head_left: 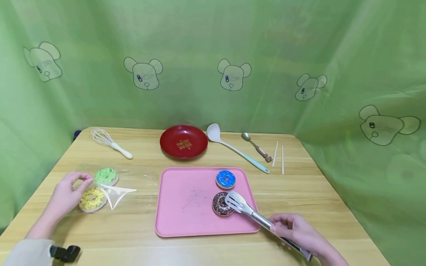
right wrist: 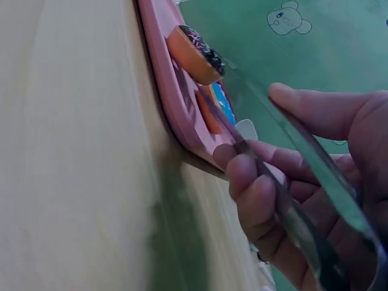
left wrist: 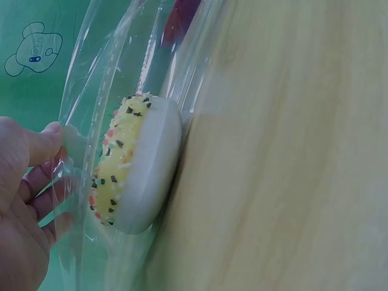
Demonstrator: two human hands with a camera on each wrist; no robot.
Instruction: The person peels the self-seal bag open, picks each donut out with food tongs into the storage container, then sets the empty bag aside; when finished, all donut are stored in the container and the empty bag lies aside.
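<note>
At the left, my left hand (head_left: 70,192) pinches the edge of a clear plastic bag (left wrist: 91,73) between thumb and fingers. A yellow sprinkled donut (head_left: 91,200) shows through the film, with a green donut (head_left: 106,176) just beyond it. My right hand (head_left: 296,231) grips metal tongs (head_left: 261,220), thumb on one arm and fingers on the other. Their slotted head overlaps the right side of a chocolate donut (head_left: 220,204) over the pink tray (head_left: 189,203). In the right wrist view that donut (right wrist: 193,56) sits at the tong tips; whether it is lifted I cannot tell.
A blue donut (head_left: 225,179) lies on the tray behind the chocolate one. Farther back are a whisk (head_left: 114,145), a red plate (head_left: 173,142), a ladle (head_left: 233,147), a spoon (head_left: 256,147) and two white sticks (head_left: 283,160). Green curtains (head_left: 186,107) surround the table.
</note>
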